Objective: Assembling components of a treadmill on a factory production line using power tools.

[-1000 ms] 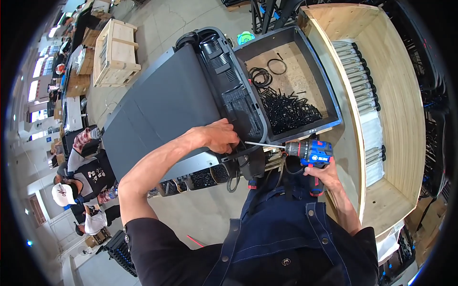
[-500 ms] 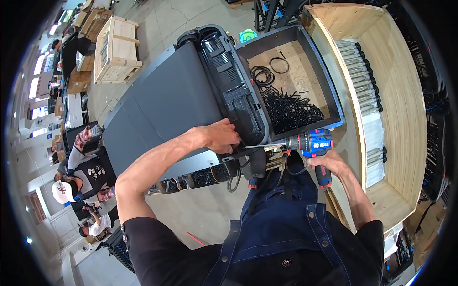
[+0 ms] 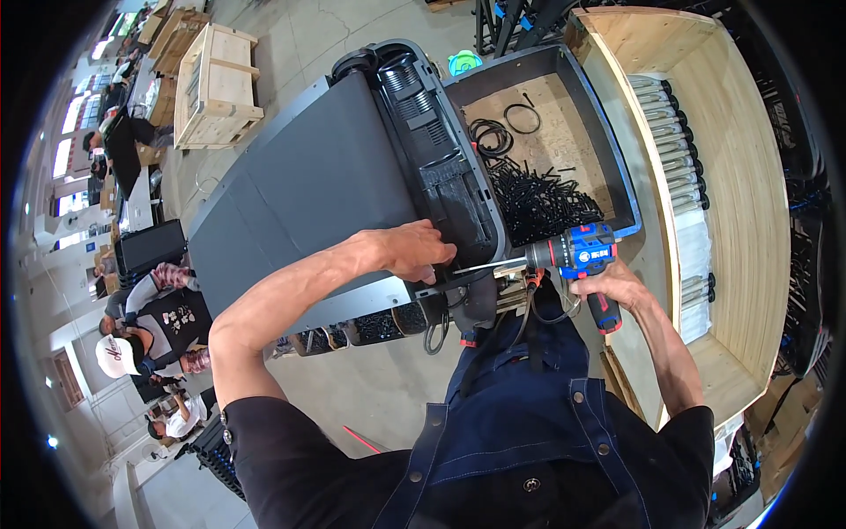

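My right hand (image 3: 610, 284) grips the handle of a blue and red cordless drill (image 3: 583, 250). The drill lies level, and its long thin bit (image 3: 493, 264) points left toward the near corner of a treadmill-like machine (image 3: 330, 167) with a wide black belt. At that corner my left hand (image 3: 412, 250) is closed, with its fingers bent down close to the bit's tip. Whatever it pinches is hidden under the fingers. An uncovered bay (image 3: 432, 150) with a motor and dark parts runs along the machine's right end, just beyond my left hand.
A dark-rimmed tray (image 3: 608, 132) holds a heap of black screws (image 3: 538, 198) and black rings (image 3: 490, 137). Right of it stands a wooden crate (image 3: 749, 220) with rows of metal rods (image 3: 670, 141). Another crate (image 3: 216, 88) stands far left. A co-worker (image 3: 159, 326) is at the machine's left side.
The drill has tilted and risen slightly, with my right hand still on it. My left hand stays at the machine's corner, its fingers shifted a little. The whole view has moved slightly.
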